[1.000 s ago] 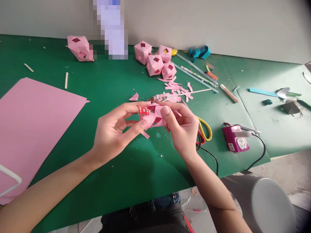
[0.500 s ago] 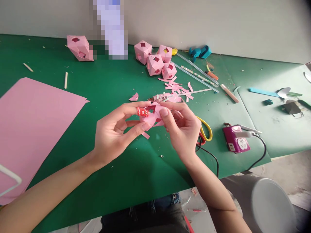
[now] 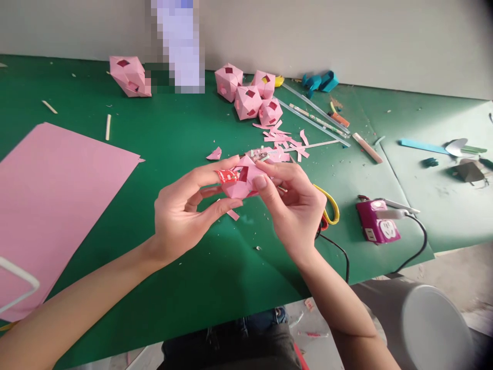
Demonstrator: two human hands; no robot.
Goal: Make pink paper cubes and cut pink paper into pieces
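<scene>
Both my hands meet above the middle of the green table (image 3: 185, 133), pinching a small folded pink paper piece (image 3: 239, 186) with dark red patches. My left hand (image 3: 185, 210) grips it from the left between forefinger and thumb; the forefinger tip wears a red plaster. My right hand (image 3: 295, 205) grips it from the right, its thumb pressed on the paper's top. Behind them lie pink paper scraps (image 3: 281, 141) and a cluster of finished pink paper cubes (image 3: 250, 95). Another pink cube (image 3: 129, 76) stands at the far left.
A large pink sheet (image 3: 50, 195) covers the table's left. Yellow-handled scissors (image 3: 329, 203) lie under my right wrist, beside a purple power adapter (image 3: 377, 226) with a black cable. Clear glue sticks (image 3: 314, 115), teal paper rolls (image 3: 319, 81) and small bits lie at the back right.
The paper piece has been folded tighter between my fingers and turned a little. Both hands stayed in nearly the same place, and the view shifted slightly.
</scene>
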